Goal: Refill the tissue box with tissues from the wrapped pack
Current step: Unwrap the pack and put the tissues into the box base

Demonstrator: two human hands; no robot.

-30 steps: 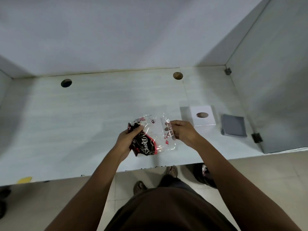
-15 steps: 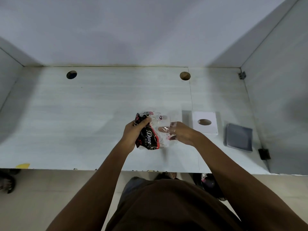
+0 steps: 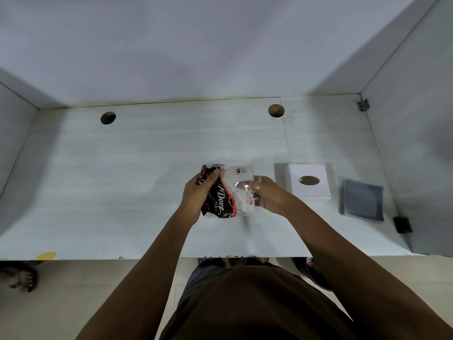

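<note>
Hands (image 3: 196,196) closer together on "Dove" pack (image 3: 221,192)

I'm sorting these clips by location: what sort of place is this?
Probably an office-style desk cubicle: a pale laminate desktop with two round cable holes, closed in by plain grey partition walls, with tiled floor below. Nothing else in view narrows it further.

Both forearms: bare, reaching forward from the body, converging ahead of the chest. Left hand (image 3: 197,196): fingers curled shut in a grip, thumb laid across the top, pointing right. Right hand (image 3: 268,195): fingers closed in a pinch, palm turned toward the left hand, the two close together.
</note>
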